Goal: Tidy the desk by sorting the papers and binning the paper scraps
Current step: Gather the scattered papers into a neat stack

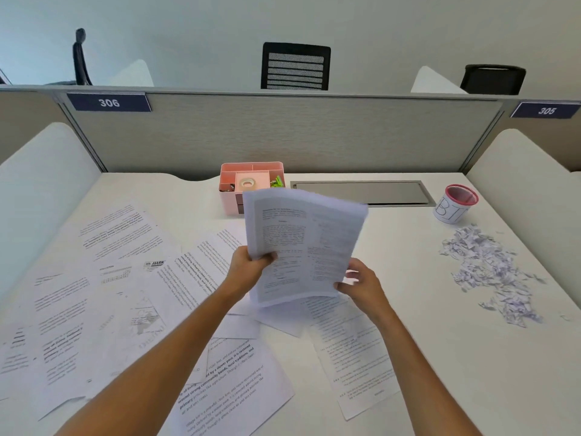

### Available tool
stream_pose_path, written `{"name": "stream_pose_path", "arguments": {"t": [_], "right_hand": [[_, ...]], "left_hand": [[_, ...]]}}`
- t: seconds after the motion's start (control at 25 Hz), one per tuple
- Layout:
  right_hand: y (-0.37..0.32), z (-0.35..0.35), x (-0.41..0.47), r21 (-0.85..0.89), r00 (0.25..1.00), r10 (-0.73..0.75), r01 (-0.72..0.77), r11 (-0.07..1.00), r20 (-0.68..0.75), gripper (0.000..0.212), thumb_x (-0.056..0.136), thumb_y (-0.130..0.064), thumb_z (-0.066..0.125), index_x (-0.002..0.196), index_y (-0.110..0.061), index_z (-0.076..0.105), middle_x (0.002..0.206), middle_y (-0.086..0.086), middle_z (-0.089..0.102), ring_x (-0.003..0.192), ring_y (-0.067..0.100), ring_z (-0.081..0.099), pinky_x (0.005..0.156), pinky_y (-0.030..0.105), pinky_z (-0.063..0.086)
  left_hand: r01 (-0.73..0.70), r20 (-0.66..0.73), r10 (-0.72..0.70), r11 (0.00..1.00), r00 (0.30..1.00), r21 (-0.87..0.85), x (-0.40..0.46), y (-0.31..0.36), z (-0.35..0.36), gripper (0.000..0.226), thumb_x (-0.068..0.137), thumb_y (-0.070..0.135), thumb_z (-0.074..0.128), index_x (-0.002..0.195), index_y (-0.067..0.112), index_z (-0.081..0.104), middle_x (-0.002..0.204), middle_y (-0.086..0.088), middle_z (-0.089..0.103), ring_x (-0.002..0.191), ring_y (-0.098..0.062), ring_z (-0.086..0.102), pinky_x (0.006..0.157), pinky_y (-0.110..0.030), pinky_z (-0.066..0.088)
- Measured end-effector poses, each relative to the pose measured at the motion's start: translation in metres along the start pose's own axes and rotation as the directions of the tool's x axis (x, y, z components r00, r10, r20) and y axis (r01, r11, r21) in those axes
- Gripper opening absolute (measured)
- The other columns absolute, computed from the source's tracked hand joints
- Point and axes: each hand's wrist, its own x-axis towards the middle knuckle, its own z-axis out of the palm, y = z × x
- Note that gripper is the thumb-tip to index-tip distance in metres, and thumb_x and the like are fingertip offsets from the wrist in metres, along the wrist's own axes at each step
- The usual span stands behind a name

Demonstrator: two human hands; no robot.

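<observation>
A small stack of printed sheets point(301, 243) is held up above the desk middle. My left hand point(250, 269) grips its lower left edge, and my right hand point(361, 284) pinches its lower right corner. Many loose printed papers point(103, 297) lie spread over the left and front of the white desk point(440, 357). One more sheet point(352, 350) lies under my right forearm. A heap of torn paper scraps point(490, 269) sits at the right side. Behind it stands a small bin point(454, 204) with a red mesh rim and a paper label.
A pink desk organiser point(251, 180) with tape and clips stands at the back centre, partly behind the held sheets. A grey cable hatch point(361, 191) lies to its right. Partition walls enclose the back and both sides.
</observation>
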Motion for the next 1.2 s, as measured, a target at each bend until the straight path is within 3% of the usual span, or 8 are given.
{"name": "stream_pose_path", "arguments": {"t": [0.12,0.24,0.44,0.72,0.84,0.96,1.08,1.2], "right_hand": [[0.026,-0.009,0.001,-0.299,0.985,0.087,-0.129,0.945,-0.151,0.066,0.075,-0.015,0.081,0.134,-0.022,0.050,0.134,0.006,0.053,0.118,0.024,0.052,0.094,0.032,0.045],[0.046,-0.017,-0.003,-0.568,0.947,0.226,-0.318,0.759,-0.227,0.081,0.077,-0.034,0.078,0.145,-0.022,0.036,0.150,0.009,0.035,0.137,0.029,0.035,0.107,0.044,0.035],[0.058,-0.013,-0.011,-0.698,0.940,0.245,-0.341,0.630,-0.238,0.095,0.076,-0.056,0.071,0.150,-0.021,0.023,0.157,0.006,0.022,0.143,0.027,0.022,0.111,0.044,0.029],[0.054,-0.010,-0.010,-0.734,0.931,0.128,-0.351,0.582,-0.343,0.071,0.078,-0.052,0.070,0.135,-0.016,0.046,0.130,0.006,0.050,0.118,0.028,0.045,0.089,0.040,0.047],[0.057,-0.011,-0.008,-0.661,0.910,0.127,-0.377,0.648,-0.395,0.058,0.080,-0.044,0.071,0.127,-0.014,0.054,0.118,0.009,0.058,0.108,0.032,0.052,0.083,0.039,0.048],[0.058,-0.014,-0.005,-0.496,0.915,0.167,-0.345,0.797,-0.368,0.051,0.079,-0.036,0.074,0.122,-0.016,0.057,0.109,0.004,0.067,0.097,0.029,0.063,0.075,0.032,0.046],[0.053,-0.022,-0.003,-0.076,0.955,0.229,-0.247,0.966,-0.190,0.042,0.077,-0.019,0.080,0.115,-0.013,0.064,0.095,0.001,0.073,0.081,0.021,0.070,0.066,0.028,0.050],[0.039,-0.034,-0.006,0.311,0.990,0.141,-0.133,0.941,-0.003,0.039,0.072,-0.011,0.081,0.109,-0.010,0.069,0.099,0.011,0.076,0.084,0.026,0.074,0.065,0.028,0.058]], "left_hand": [[0.040,-0.033,-0.041,0.999,0.999,-0.021,0.006,0.001,-0.021,0.017,0.083,0.007,0.071,0.100,0.012,0.070,0.100,-0.007,0.075,0.086,-0.024,0.074,0.072,-0.042,0.062],[0.119,-0.049,-0.122,0.991,0.991,-0.062,0.011,-0.006,-0.047,0.019,0.082,0.006,0.072,0.101,0.010,0.069,0.097,-0.006,0.076,0.084,-0.025,0.074,0.070,-0.041,0.062],[0.253,-0.051,-0.265,0.952,0.963,-0.171,0.007,-0.032,-0.079,0.030,0.080,0.001,0.073,0.108,0.007,0.067,0.103,-0.010,0.075,0.092,-0.032,0.072,0.077,-0.048,0.060],[0.376,-0.027,-0.386,0.912,0.922,-0.164,-0.018,-0.067,-0.093,0.032,0.082,-0.002,0.070,0.113,0.005,0.064,0.104,-0.014,0.074,0.089,-0.034,0.073,0.068,-0.043,0.061],[0.408,-0.018,-0.413,0.904,0.910,-0.127,-0.025,-0.080,-0.100,0.033,0.083,0.000,0.070,0.115,0.004,0.064,0.106,-0.016,0.073,0.092,-0.036,0.071,0.074,-0.047,0.059],[0.422,-0.029,-0.425,0.904,0.905,-0.072,-0.030,-0.091,-0.103,0.034,0.083,0.001,0.071,0.116,0.005,0.063,0.105,-0.014,0.073,0.090,-0.033,0.072,0.069,-0.041,0.060],[0.431,-0.035,-0.434,0.900,0.900,-0.067,-0.031,-0.098,-0.104,0.037,0.082,0.001,0.071,0.118,0.006,0.062,0.107,-0.014,0.073,0.091,-0.033,0.072,0.070,-0.041,0.060],[0.424,-0.030,-0.428,0.901,0.903,-0.092,-0.031,-0.102,-0.105,0.038,0.082,0.003,0.072,0.119,0.006,0.062,0.108,-0.014,0.073,0.093,-0.034,0.071,0.073,-0.043,0.060]]}}
